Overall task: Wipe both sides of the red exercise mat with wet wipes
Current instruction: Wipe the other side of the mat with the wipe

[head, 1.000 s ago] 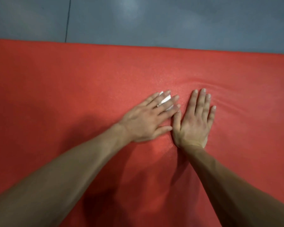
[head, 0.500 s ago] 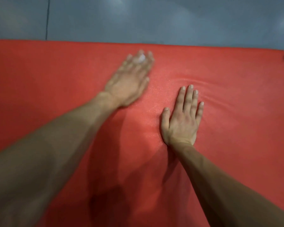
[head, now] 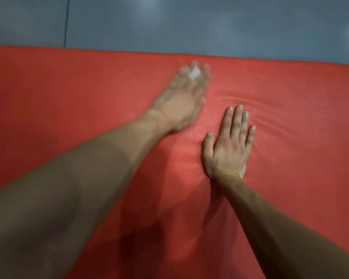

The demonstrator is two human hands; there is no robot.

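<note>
From the head camera, the flat red foam exercise mat [head: 89,117] lies spread on the grey floor [head: 210,23], filling most of the view, its far edge running across the top. The left hand [head: 181,101] is blurred with speed, up near that far edge, fingers laid flat over a small white wet wipe [head: 194,73] and pressing it to the mat rather than curling round it, as far as the blur lets me tell. A second ago that hand sat right beside the right one, mid-mat; now it has swept away to the far edge and is working there. The right hand [head: 228,148] stays put, palm down, fingers straight and spread, bracing the mat, with soft ripples in the foam just beyond its fingertips. So the stroke has carried the wipe across this strip of the upper face. My read: this top side is only partly covered, and the underside looks not yet begun.
</note>
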